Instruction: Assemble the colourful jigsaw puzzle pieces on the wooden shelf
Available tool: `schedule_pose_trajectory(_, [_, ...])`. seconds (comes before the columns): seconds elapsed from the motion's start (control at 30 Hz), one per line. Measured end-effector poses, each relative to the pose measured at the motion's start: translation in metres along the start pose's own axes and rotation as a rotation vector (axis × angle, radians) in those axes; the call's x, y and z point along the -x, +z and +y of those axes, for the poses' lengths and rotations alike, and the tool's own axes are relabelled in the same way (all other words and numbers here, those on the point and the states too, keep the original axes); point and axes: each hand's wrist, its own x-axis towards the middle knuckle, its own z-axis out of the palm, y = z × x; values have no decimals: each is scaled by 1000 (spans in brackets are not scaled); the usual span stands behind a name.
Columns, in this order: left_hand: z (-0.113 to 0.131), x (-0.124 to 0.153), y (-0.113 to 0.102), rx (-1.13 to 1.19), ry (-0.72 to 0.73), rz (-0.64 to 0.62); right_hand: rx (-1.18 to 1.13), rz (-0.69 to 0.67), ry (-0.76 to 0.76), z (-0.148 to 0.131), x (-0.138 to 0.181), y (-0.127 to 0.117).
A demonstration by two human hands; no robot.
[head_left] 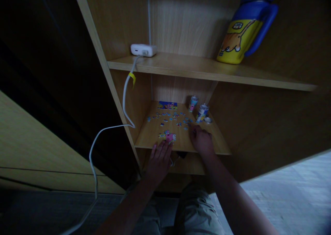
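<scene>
On the lower shelf (186, 138), my left hand (161, 154) lies flat with its fingers stretched at the near edge of a partly joined jigsaw puzzle (168, 136) in pink and yellow. To the right, my right hand (202, 139) is closed, its fingertips curled down near the loose pieces; whatever it may hold is hidden. Several loose jigsaw pieces (175, 114) are scattered behind both hands. Further back, a small colourful picture card (168, 105) lies by the rear wall. Two small printed cans, one at the back (193, 104) and one nearer (202, 113), stand beside a round metal lid (208, 120).
Overhead, the upper shelf (181, 64) carries a white power adapter (143, 50) and a blue and yellow bottle (240, 35). A white cable (93, 159) hangs from the adapter down the left side. Wooden side walls enclose the shelf.
</scene>
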Motion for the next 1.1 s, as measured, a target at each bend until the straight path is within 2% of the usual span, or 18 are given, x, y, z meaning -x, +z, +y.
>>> schedule_pose_trajectory(1.1, [1,1,0,22,-13,-11,-9,-9,12,-2,1,-5])
